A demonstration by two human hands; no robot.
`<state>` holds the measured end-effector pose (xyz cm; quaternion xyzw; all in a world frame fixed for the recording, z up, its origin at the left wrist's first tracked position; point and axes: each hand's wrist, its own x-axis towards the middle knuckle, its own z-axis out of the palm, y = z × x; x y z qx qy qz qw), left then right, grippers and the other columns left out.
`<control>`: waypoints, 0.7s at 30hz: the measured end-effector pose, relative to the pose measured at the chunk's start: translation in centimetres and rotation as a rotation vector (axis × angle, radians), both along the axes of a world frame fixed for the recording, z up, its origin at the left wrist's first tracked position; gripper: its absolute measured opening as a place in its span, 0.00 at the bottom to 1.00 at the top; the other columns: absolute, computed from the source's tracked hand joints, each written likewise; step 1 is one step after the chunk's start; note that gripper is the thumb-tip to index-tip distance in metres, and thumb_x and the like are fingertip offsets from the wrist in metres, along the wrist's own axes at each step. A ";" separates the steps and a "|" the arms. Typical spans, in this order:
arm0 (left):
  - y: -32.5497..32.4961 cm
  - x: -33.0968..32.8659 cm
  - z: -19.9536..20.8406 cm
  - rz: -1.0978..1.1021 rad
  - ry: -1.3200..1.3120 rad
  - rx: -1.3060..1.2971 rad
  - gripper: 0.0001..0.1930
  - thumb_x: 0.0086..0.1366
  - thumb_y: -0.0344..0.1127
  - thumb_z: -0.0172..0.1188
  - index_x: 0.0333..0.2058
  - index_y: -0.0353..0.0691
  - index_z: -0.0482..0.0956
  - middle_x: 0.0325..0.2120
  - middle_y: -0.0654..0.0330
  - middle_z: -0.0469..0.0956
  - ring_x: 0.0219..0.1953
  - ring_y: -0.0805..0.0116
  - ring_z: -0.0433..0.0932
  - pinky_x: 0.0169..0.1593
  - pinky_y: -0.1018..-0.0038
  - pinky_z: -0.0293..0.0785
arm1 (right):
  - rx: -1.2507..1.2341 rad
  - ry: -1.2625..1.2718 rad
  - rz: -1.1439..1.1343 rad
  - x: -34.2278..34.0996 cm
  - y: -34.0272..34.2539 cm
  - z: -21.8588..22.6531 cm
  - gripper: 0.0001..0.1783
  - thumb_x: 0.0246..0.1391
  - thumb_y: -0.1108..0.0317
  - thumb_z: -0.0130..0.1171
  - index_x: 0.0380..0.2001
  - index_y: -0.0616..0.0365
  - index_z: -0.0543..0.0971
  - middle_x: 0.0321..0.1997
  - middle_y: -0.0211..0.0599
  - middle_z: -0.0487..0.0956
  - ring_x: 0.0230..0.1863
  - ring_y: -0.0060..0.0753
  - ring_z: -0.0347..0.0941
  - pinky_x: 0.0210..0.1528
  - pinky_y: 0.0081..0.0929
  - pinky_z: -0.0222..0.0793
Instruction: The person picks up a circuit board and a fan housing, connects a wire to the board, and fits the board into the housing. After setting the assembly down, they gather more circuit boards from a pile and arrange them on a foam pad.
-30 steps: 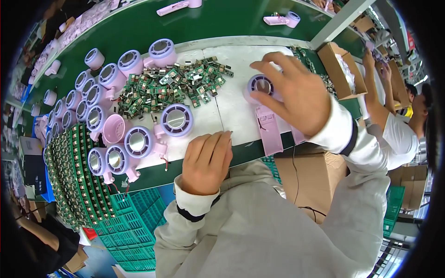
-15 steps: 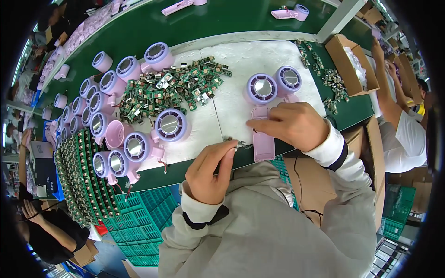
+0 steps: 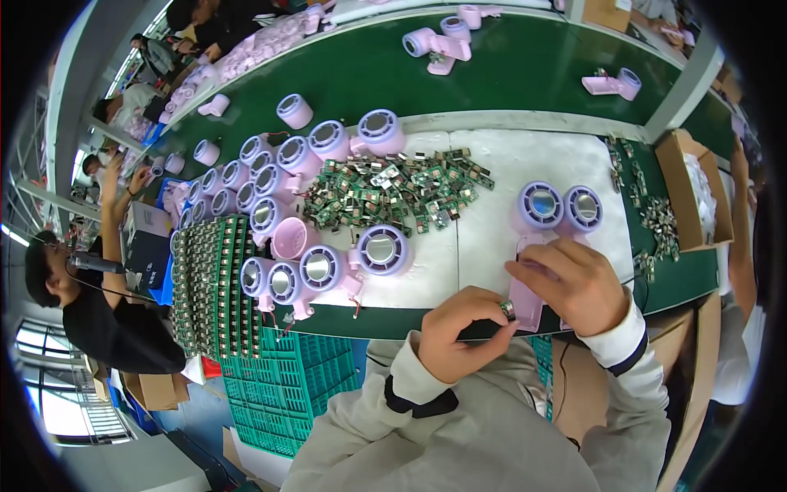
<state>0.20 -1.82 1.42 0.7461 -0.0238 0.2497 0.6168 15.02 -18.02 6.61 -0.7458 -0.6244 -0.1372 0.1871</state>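
Note:
Between the thumb and index finger of my left hand point(image 3: 465, 334) is a small green circuit board point(image 3: 507, 309), close to the table's front edge. My right hand point(image 3: 576, 287) bends over an open pink fan handle point(image 3: 525, 305), its fingertips down at the handle. What those fingers pinch, if anything, is hidden beneath them. The handle's lower end points toward me. Just beyond it stand two lilac fan heads point(image 3: 541, 205) with round silver centres; my right hand covers where the handle meets them.
A heap of loose circuit boards point(image 3: 393, 193) lies on the white mat point(image 3: 492, 262). Several fan heads point(image 3: 320, 266) crowd its left side, beside stacked board panels point(image 3: 217, 287). At right stands a cardboard box point(image 3: 721, 221); green crates point(image 3: 287, 394) sit below the table. A person point(image 3: 115, 320) works at left.
The whole view has swung, so the table appears farther right and lower. My left hand has come closer to the handle with the circuit board. My right hand stays over the handle.

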 end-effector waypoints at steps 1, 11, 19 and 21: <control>0.0 0.1 -0.1 -0.035 -0.020 -0.024 0.13 0.55 0.17 0.71 0.38 0.35 0.80 0.37 0.54 0.82 0.35 0.60 0.83 0.40 0.71 0.79 | -0.009 0.003 0.004 -0.1 0.0 0.0 0.22 0.42 0.71 0.62 0.46 0.56 0.86 0.39 0.35 0.81 0.38 0.36 0.78 0.38 0.31 0.77; -0.8 0.1 -0.4 -0.203 0.067 0.017 0.16 0.59 0.18 0.68 0.46 0.36 0.82 0.39 0.55 0.83 0.40 0.61 0.83 0.43 0.71 0.78 | -0.011 0.124 -0.014 -1.0 0.1 -0.3 0.13 0.45 0.75 0.65 0.37 0.60 0.83 0.39 0.39 0.83 0.36 0.42 0.80 0.39 0.35 0.77; 0.8 -0.4 0.1 -0.117 0.118 -0.081 0.19 0.61 0.19 0.66 0.51 0.36 0.79 0.40 0.56 0.82 0.41 0.69 0.83 0.46 0.72 0.79 | -0.005 0.304 -0.093 -2.7 1.3 0.1 0.10 0.47 0.78 0.69 0.36 0.60 0.83 0.28 0.37 0.79 0.26 0.40 0.77 0.30 0.35 0.73; 0.7 -0.1 -0.1 -0.076 0.147 -0.194 0.20 0.62 0.19 0.65 0.52 0.36 0.78 0.41 0.57 0.82 0.42 0.71 0.83 0.46 0.73 0.79 | 0.018 0.329 -0.141 -2.8 1.6 -0.1 0.11 0.47 0.78 0.70 0.36 0.59 0.83 0.26 0.36 0.77 0.24 0.37 0.77 0.26 0.34 0.71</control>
